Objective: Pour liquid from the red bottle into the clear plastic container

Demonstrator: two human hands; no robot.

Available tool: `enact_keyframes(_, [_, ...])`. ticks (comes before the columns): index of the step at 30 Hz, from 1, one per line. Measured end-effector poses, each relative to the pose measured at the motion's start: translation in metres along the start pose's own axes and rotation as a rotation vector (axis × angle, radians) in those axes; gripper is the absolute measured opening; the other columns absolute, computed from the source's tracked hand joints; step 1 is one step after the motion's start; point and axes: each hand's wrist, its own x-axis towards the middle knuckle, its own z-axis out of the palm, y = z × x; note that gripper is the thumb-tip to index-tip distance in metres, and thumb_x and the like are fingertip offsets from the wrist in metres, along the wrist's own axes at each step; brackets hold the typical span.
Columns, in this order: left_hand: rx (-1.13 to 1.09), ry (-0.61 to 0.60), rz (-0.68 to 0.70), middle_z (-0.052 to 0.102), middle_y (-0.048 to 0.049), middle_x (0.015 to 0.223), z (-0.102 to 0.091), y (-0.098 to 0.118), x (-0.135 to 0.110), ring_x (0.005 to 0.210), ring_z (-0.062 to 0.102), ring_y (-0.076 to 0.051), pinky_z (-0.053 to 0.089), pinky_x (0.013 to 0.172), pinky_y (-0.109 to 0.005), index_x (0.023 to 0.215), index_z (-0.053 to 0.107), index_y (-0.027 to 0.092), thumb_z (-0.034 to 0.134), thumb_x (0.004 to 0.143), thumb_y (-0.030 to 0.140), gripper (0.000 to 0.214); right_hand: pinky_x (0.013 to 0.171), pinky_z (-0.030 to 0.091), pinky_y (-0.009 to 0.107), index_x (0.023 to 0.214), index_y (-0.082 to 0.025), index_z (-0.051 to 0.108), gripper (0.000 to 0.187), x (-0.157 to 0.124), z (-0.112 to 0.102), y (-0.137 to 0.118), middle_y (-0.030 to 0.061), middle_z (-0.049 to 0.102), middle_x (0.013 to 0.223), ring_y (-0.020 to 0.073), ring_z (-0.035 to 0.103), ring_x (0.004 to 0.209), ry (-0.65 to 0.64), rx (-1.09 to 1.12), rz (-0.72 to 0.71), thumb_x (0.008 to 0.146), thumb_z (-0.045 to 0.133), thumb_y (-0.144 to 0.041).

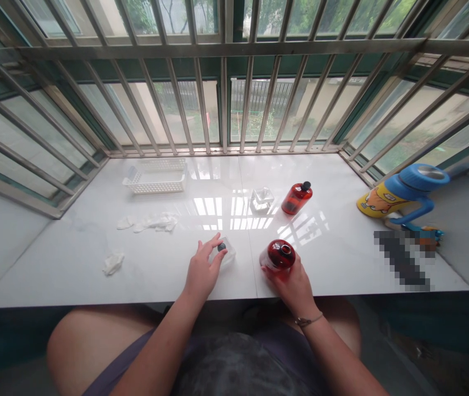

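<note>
While a person sits at a glossy white tabletop (65, 247) before a barred window, both bare hands are busy near its front edge. The right hand (294, 281) wraps a dark red bottle (279, 257), fingers closed round its side; it stands upright, its round mouth uncovered. To its left, the left hand (202, 269) pinches a small black cap (221, 247) between thumb and fingertips, over a clear square container (229, 256) (whether cap and container touch, I cannot tell).

Behind the held bottle stands a second red bottle (296, 201), with its black cap on, just beside another clear container (261, 201). A white basket (155, 179) sits at the back left, crumpled tissues (155, 222) lie in front of it, and a blue and yellow flask (399, 192) stands far right.

The step in hand appears to be dealing with an open bottle and a loose cap. A next move would seem to call for a steady right grip, keeping the mouth level, and a secure pinch.
</note>
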Motion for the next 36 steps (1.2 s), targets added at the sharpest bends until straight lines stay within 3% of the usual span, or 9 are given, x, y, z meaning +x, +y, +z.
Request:
enact_keyframes(3, [0.028, -0.037, -0.010, 0.068, -0.0035, 0.155, -0.003, 0.002, 0.002, 0.113, 0.083, -0.027, 0.021, 0.141, -0.064, 0.124, 0.074, 0.035, 0.069, 0.104, 0.047, 0.023, 0.096, 0.061, 0.055, 0.156, -0.018, 0.047, 0.101, 0.000, 0.000, 0.000, 0.0207, 0.072, 0.134, 0.0421, 0.073, 0.119, 0.000, -0.001, 0.001, 0.082, 0.077, -0.080])
enact_keyframes(8, [0.023, 0.013, -0.050, 0.078, -0.0041, 0.142, 0.002, 0.003, 0.009, 0.133, 0.074, -0.035, 0.022, 0.139, -0.069, 0.107, 0.077, 0.032, 0.085, 0.091, 0.049, 0.024, 0.096, 0.061, 0.055, 0.157, -0.019, 0.046, 0.102, 0.000, 0.000, 0.001, 0.0206, 0.072, 0.135, 0.0424, 0.073, 0.120, 0.004, -0.001, 0.009, 0.082, 0.077, -0.080])
enact_keyframes(14, [0.118, -0.061, 0.004, 0.076, -0.0031, 0.145, -0.004, 0.003, 0.016, 0.095, 0.085, -0.030, 0.037, 0.134, -0.065, 0.108, 0.079, 0.034, 0.078, 0.096, 0.046, 0.017, 0.095, 0.061, 0.054, 0.156, -0.018, 0.047, 0.102, 0.000, -0.001, -0.001, 0.0206, 0.072, 0.135, 0.0418, 0.073, 0.120, 0.001, -0.003, 0.017, 0.081, 0.077, -0.081])
enact_keyframes(19, [0.225, -0.157, 0.060, 0.076, -0.0036, 0.145, -0.012, 0.001, 0.018, 0.129, 0.075, -0.042, 0.065, 0.105, -0.056, 0.116, 0.078, 0.035, 0.071, 0.100, 0.043, 0.019, 0.095, 0.061, 0.055, 0.155, -0.018, 0.047, 0.102, 0.000, -0.001, -0.001, 0.0210, 0.072, 0.134, 0.0424, 0.073, 0.120, -0.002, -0.003, 0.023, 0.081, 0.077, -0.082])
enact_keyframes(25, [0.257, -0.219, 0.088, 0.072, -0.0012, 0.151, -0.018, 0.005, 0.014, 0.139, 0.069, -0.041, 0.062, 0.111, -0.054, 0.124, 0.078, 0.038, 0.067, 0.103, 0.043, 0.025, 0.093, 0.062, 0.054, 0.155, -0.019, 0.046, 0.100, 0.001, 0.000, 0.000, 0.0209, 0.073, 0.134, 0.0420, 0.074, 0.118, 0.015, -0.002, -0.005, 0.082, 0.075, -0.081])
enact_keyframes(29, [0.245, -0.336, 0.130, 0.065, -0.0016, 0.160, -0.045, -0.003, 0.020, 0.138, 0.070, -0.033, 0.062, 0.113, -0.047, 0.158, 0.057, 0.041, 0.066, 0.104, 0.048, 0.055, 0.094, 0.061, 0.055, 0.155, -0.019, 0.045, 0.101, 0.000, 0.000, 0.001, 0.0204, 0.073, 0.132, 0.0422, 0.074, 0.117, -0.002, 0.007, 0.003, 0.081, 0.076, -0.082])
enact_keyframes(31, [0.330, -0.254, 0.138, 0.065, -0.0040, 0.160, -0.065, -0.017, 0.032, 0.142, 0.067, -0.031, 0.059, 0.116, -0.046, 0.163, 0.052, 0.037, 0.055, 0.109, 0.043, 0.055, 0.093, 0.061, 0.054, 0.155, -0.019, 0.045, 0.101, 0.000, 0.001, 0.002, 0.0200, 0.073, 0.132, 0.0416, 0.074, 0.116, -0.009, 0.009, 0.004, 0.082, 0.076, -0.080])
enact_keyframes(34, [0.637, -0.027, 0.116, 0.073, -0.0099, 0.149, -0.097, -0.047, 0.058, 0.142, 0.066, -0.031, 0.050, 0.125, -0.051, 0.143, 0.069, 0.025, 0.043, 0.106, 0.025, 0.044, 0.093, 0.061, 0.054, 0.156, -0.019, 0.046, 0.100, 0.000, 0.002, 0.003, 0.0197, 0.073, 0.133, 0.0411, 0.074, 0.117, -0.001, 0.008, -0.002, 0.082, 0.077, -0.079])
enact_keyframes(36, [0.730, 0.036, 0.067, 0.070, -0.0166, 0.150, -0.117, -0.066, 0.075, 0.144, 0.062, -0.036, 0.045, 0.126, -0.058, 0.137, 0.070, 0.017, 0.042, 0.100, 0.013, 0.047, 0.094, 0.062, 0.054, 0.156, -0.019, 0.046, 0.100, 0.000, 0.002, 0.003, 0.0193, 0.073, 0.133, 0.0411, 0.074, 0.118, 0.002, 0.007, -0.006, 0.082, 0.077, -0.079])
